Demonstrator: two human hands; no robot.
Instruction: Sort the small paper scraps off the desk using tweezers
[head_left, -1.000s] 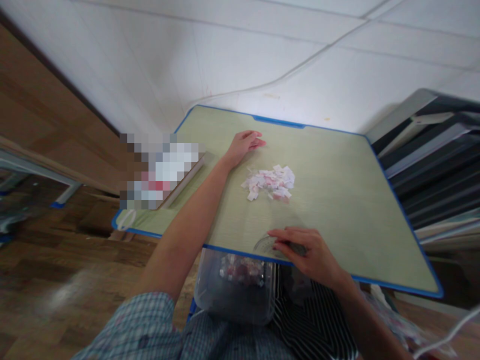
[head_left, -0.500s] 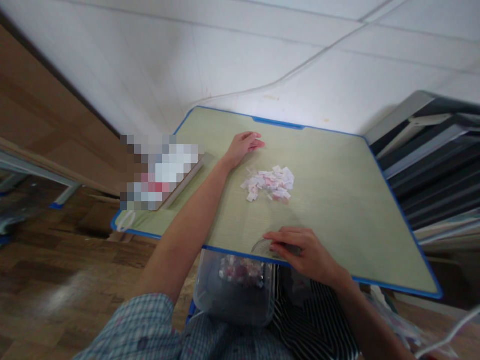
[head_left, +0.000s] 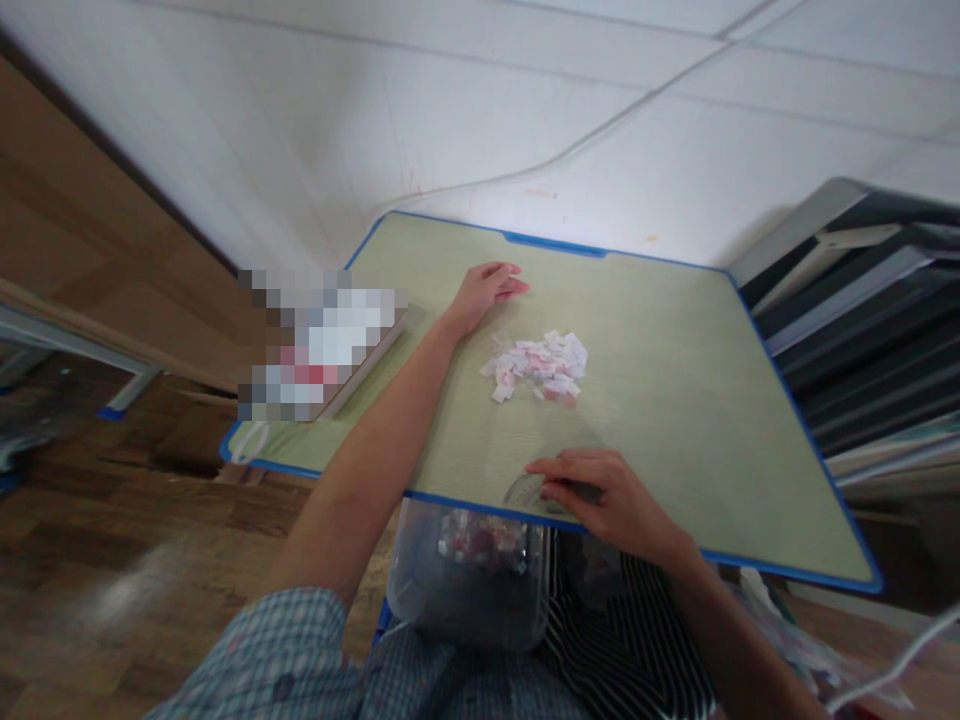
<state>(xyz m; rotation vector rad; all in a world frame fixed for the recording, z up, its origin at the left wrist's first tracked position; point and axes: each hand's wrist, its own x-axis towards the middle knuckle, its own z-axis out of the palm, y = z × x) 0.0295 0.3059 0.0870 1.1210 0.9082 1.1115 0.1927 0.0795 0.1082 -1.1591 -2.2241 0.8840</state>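
Note:
A heap of small pink and white paper bits (head_left: 538,364) lies in the middle of a green desk with a blue rim (head_left: 750,440). My left hand (head_left: 486,288) rests flat on the desk just beyond and left of the heap, holding nothing. My right hand (head_left: 600,495) lies at the near edge over a small clear round lid or dish (head_left: 525,492), fingers bent onto it. Below the desk edge, on my lap, sits a clear plastic tub (head_left: 469,575) with more pink and white bits inside.
A blurred-out flat object (head_left: 322,345) lies on the desk's left part. Dark stacked shelves or frames (head_left: 862,320) stand to the right. A white tiled wall rises behind the desk. Wooden floor and a metal leg (head_left: 75,350) show at left.
Almost nothing moves. My right hand has crept a little left along the near edge, over the clear lid. The left hand stays put.

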